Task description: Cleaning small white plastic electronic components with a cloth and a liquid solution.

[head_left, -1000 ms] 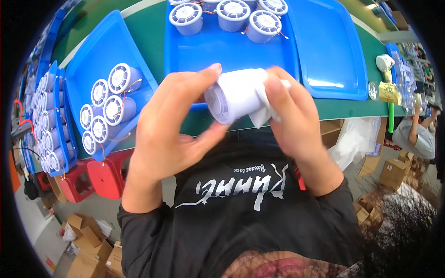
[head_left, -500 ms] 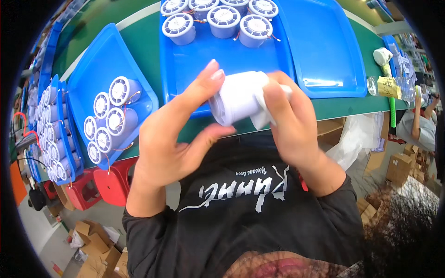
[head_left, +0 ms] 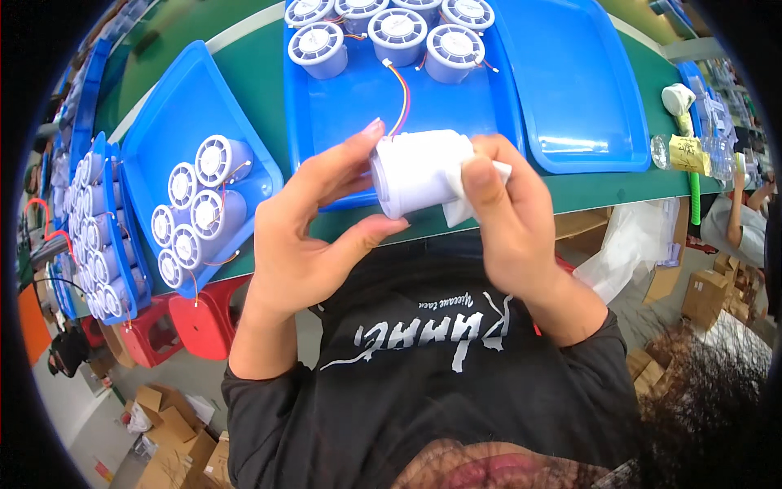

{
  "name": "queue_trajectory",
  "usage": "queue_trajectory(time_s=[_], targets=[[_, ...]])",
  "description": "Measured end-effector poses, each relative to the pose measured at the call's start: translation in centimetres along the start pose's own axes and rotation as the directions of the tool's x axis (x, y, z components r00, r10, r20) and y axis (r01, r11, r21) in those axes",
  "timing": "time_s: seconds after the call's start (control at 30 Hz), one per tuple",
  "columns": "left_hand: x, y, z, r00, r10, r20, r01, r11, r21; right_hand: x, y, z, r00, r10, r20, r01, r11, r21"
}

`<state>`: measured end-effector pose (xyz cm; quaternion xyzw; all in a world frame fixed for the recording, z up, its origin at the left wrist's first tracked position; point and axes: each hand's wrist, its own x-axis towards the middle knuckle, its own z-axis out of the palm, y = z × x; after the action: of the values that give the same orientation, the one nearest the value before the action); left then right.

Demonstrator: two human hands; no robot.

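A white cylindrical fan unit [head_left: 419, 167] lies sideways between my hands, above the near edge of the blue tray. My left hand [head_left: 305, 216] is curved round its left end, with thumb and fingertips at the rim. At the other end, my right hand [head_left: 513, 208] presses a white cloth [head_left: 460, 210] against the unit and grips both. Thin coloured wires [head_left: 406, 98] with a small white plug rise from the unit's left end over the tray. Part of the right end is hidden by my fingers and the cloth.
Several similar units [head_left: 397, 37] stand at the back of the middle blue tray [head_left: 350, 102]. More sit in a tilted blue tray [head_left: 163, 106] at left. Another blue tray [head_left: 582, 90] lies at right, beside a plastic bottle [head_left: 717, 155]. Red stools [head_left: 204, 322] stand below the green table.
The fan unit has turned in my hands, and its wires now show above it. My left fingers have closed in on its rim. The cloth stays in my right hand.
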<state>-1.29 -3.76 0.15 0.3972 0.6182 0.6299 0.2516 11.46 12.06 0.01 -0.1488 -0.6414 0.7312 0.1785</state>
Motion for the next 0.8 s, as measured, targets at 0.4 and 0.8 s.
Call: queue_trajectory(time_s=[0.4,0.8], targets=[[0.4,1.4,-0.1,0.951,-0.300,0.075,0.308,0.892,-0.330,0.2,0.7,-0.7,0.795,-0.555,0.248,0.588,0.599,-0.544],[-0.3,0.5,0.3,0.985,0.145,-0.089,-0.137,0.987,0.086,1.9,-0.8,-1.2,0.951,0.303,0.067,-0.270,0.701,0.660]])
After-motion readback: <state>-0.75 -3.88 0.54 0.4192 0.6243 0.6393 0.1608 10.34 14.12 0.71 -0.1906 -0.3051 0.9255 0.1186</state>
